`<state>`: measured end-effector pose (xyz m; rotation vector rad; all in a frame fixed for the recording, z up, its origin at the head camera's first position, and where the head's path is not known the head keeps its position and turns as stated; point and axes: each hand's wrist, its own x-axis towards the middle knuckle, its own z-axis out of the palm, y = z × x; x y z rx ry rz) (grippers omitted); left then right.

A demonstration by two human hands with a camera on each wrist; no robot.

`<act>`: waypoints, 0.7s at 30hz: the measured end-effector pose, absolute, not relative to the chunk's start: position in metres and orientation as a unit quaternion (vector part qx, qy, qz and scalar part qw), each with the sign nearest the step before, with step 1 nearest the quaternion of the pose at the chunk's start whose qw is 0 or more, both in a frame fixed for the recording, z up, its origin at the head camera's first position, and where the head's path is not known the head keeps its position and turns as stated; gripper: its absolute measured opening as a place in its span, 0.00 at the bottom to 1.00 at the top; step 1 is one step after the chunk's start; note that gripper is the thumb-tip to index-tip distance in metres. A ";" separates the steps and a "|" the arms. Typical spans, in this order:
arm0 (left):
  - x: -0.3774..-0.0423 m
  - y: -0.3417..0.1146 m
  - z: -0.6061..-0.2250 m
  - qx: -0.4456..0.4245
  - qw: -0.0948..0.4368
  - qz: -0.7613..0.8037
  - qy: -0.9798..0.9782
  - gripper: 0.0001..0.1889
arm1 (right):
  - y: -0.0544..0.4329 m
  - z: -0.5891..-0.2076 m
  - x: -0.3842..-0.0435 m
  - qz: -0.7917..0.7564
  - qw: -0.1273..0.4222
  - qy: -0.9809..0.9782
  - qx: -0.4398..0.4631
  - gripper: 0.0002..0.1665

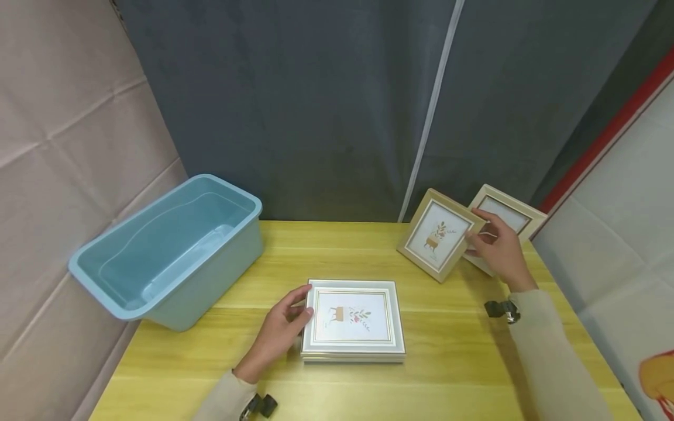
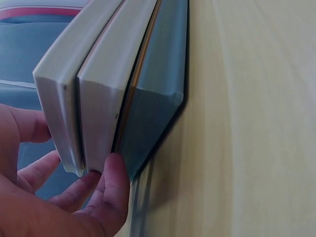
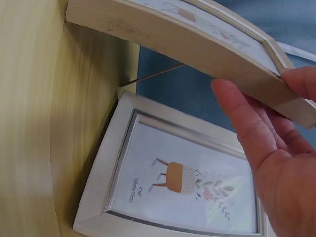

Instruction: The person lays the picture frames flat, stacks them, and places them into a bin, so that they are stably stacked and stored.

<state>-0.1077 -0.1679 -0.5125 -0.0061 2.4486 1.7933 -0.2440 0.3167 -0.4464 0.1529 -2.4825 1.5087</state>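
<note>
A stack of picture frames lies flat, with a silver-white picture frame (image 1: 392,316) on top. My left hand (image 1: 279,327) is at the stack's left side, its fingertips (image 2: 116,170) touching the edges. From the left wrist, pale frame edges (image 2: 96,108) show above a blue-grey layer (image 2: 153,98) nearest the table. At the back right, my right hand (image 1: 497,248) pinches the right edge of a tan picture frame (image 1: 413,242), thumb in front and fingers behind. This frame leans tilted, its lower edge at the tabletop. Behind it, partly covered, stands a cream picture frame (image 1: 529,217).
A blue plastic tub (image 1: 226,263) stands at the table's left, with no contents visible. The wooden table (image 1: 447,374) ends at a dark curtain (image 1: 316,117) at the back. Pale cloth walls (image 1: 79,146) flank the left and right sides.
</note>
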 end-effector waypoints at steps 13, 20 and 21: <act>-0.107 -0.166 -0.510 0.001 0.054 0.594 0.802 0.27 | 0.308 -0.435 -0.217 0.572 0.136 -0.806 0.072 0.37; -0.108 -0.168 -0.510 -0.001 0.052 0.602 0.797 0.27 | 0.301 -0.419 -0.199 0.602 0.132 -0.782 0.090 0.37; -0.108 -0.168 -0.510 -0.002 0.052 0.601 0.798 0.27 | 0.300 -0.417 -0.196 0.600 0.133 -0.783 0.092 0.37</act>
